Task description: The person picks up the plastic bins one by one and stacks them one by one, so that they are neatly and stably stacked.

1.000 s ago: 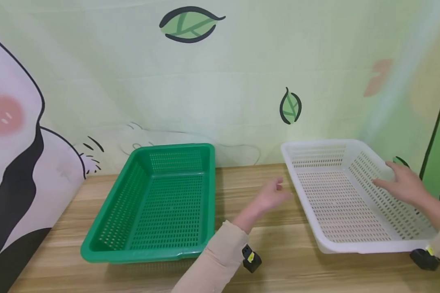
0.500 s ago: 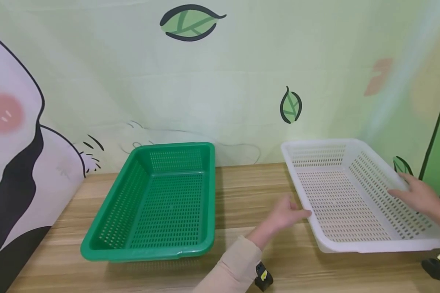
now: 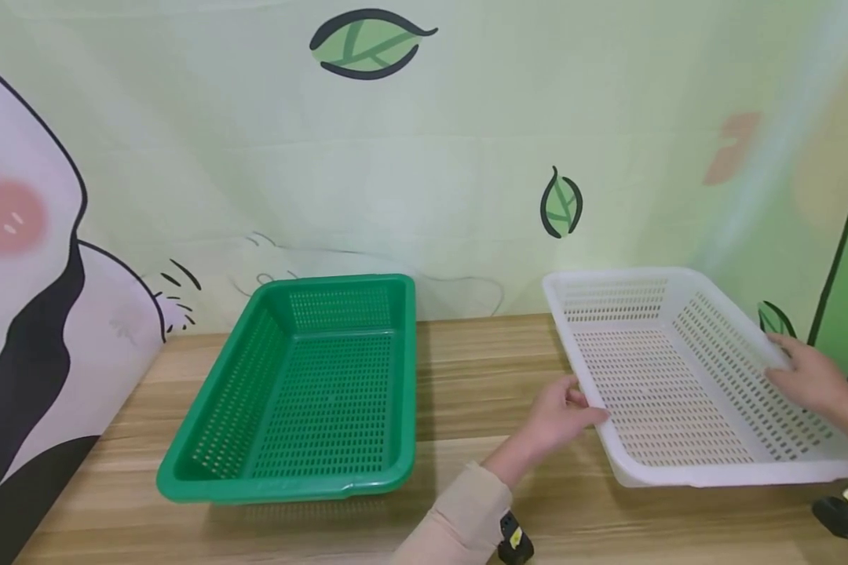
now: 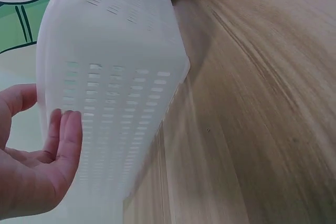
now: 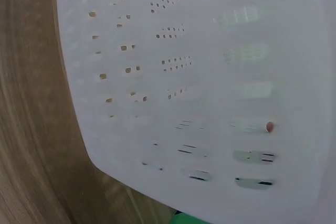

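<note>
Left hand [image 3: 561,412] grips the near-side rim of the white basket [image 3: 660,392]; right hand [image 3: 809,377] holds its opposite rim. A green basket [image 3: 311,392] sits left of them.

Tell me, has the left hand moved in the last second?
Yes. The left hand has moved right and nearer, from mid-table to the white basket's left rim; the green basket stays put.

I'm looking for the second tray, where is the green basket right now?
In the head view the green basket sits on the left of the wooden table, against the wall, apart from the white basket and untouched by either hand.
</note>
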Available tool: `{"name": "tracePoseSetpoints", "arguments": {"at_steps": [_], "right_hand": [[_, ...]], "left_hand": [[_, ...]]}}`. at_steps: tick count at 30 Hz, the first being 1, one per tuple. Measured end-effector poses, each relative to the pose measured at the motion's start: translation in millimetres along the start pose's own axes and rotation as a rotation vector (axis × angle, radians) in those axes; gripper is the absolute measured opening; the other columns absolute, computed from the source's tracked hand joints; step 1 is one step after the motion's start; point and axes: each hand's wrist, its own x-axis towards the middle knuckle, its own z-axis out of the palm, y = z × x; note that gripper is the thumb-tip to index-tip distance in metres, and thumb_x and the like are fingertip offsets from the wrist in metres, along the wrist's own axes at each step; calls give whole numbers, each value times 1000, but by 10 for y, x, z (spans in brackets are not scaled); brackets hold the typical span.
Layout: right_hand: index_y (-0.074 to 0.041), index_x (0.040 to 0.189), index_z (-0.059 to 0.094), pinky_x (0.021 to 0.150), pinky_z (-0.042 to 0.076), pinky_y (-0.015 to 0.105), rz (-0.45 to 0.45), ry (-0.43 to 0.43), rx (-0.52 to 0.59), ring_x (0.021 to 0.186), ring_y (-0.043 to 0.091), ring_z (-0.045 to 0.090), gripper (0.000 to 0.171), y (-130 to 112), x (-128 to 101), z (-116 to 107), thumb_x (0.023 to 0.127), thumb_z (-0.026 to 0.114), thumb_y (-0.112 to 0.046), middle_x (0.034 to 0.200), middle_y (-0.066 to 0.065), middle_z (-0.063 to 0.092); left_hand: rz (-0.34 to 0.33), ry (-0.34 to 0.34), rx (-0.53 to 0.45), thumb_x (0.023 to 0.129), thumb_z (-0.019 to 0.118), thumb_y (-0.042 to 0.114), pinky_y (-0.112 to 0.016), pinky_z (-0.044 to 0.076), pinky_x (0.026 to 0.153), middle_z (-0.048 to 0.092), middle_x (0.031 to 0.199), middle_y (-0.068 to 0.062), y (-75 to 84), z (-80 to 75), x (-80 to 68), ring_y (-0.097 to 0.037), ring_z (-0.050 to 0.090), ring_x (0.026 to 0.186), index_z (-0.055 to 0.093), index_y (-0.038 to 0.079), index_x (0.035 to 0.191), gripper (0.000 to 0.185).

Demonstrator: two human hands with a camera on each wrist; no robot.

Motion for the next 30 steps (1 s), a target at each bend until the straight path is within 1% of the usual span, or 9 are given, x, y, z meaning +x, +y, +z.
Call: {"name": "tracePoseSetpoints", "arguments": {"at_steps": [2,5,8,13,16,20,22,27,30], "right_hand": [[25,129,10,54,50,43,-3,-4,0,64,34,59,62,1,5,2,84,43,-1,99,47,43],[25,129,11,53,50,41,-5,5,-5,63,31,59,60,2,9,14,85,43,-1,99,47,44],[24,129,12,51,50,39,1,11,-8,62,30,60,60,-2,8,19,85,43,-1,98,46,44],[25,128,16,53,50,39,-7,4,-16,68,37,59,60,-42,12,0,84,46,-3,104,48,38],[25,127,17,54,49,39,-20,-22,-17,69,37,58,61,-84,21,-7,84,48,-4,106,48,36],[25,128,15,52,49,37,-27,-56,-1,64,27,59,61,-146,36,19,85,47,-5,103,46,40],[25,129,15,52,49,37,-27,-68,9,64,25,59,61,-186,46,28,85,46,-5,102,44,41],[25,129,16,53,50,37,-46,-114,33,68,28,60,62,-337,74,19,85,46,-7,106,44,39],[25,129,16,56,51,37,-79,-144,57,72,29,60,62,-450,76,-6,85,47,-8,108,43,40]], "left_hand": [[11,6,-8,77,68,4,-24,48,56,52,73,1,-6,4,7,-9,50,61,59,3,107,32],[21,18,-14,76,67,1,-18,43,50,51,69,2,-7,17,13,-8,47,56,60,3,103,29],[22,29,-15,75,67,-1,-16,39,48,50,66,3,2,22,6,-7,46,54,61,3,101,27],[15,51,-14,74,67,-2,-16,40,48,49,65,3,21,-15,-17,-7,46,53,60,1,102,29],[3,61,-11,74,66,-2,-17,42,50,49,67,2,41,-64,-36,-8,47,55,58,0,104,31],[-22,71,-4,74,66,-3,-18,42,50,49,67,0,64,-148,-65,-9,47,56,58,-1,103,30],[-39,91,22,74,66,-3,-19,42,50,50,67,-1,83,-192,-84,-10,48,56,56,-1,104,31],[-82,129,99,74,65,-3,-20,35,42,60,69,-4,174,-319,-132,-10,46,51,54,-1,104,33],[-87,126,134,74,65,-3,-20,29,39,63,69,-5,248,-413,-154,-10,41,46,56,-2,103,31]]}}
